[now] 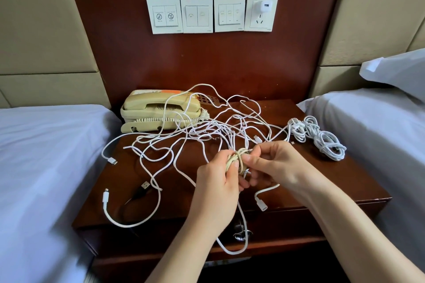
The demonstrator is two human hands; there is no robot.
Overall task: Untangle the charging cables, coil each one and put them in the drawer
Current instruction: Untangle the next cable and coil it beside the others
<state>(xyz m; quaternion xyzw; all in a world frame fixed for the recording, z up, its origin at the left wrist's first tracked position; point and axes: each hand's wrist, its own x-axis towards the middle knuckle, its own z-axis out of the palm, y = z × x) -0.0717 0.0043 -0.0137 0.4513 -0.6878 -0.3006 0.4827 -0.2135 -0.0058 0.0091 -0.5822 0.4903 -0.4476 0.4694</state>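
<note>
Gripping a small cream-coloured coil [238, 158] with both hands, I hold it just above the front of the desk [299, 179]; my left hand [220, 177] curls round its lower part from the left; my right hand [273, 163] pinches its top between thumb and forefinger; my fingers hide most of the coil, so I cannot tell where its ends run; both forearms come in from the bottom edge and are cut off there. Behind my hands the tangle of white cables [207, 126] sprawls across the desk, some loops lying over the telephone [158, 108] at the back left; two wound white bundles [319, 138] lie at the right edge. One loop hangs over the drawer [287, 220] front; its handle [241, 233] is half hidden and hard to make out.
</note>
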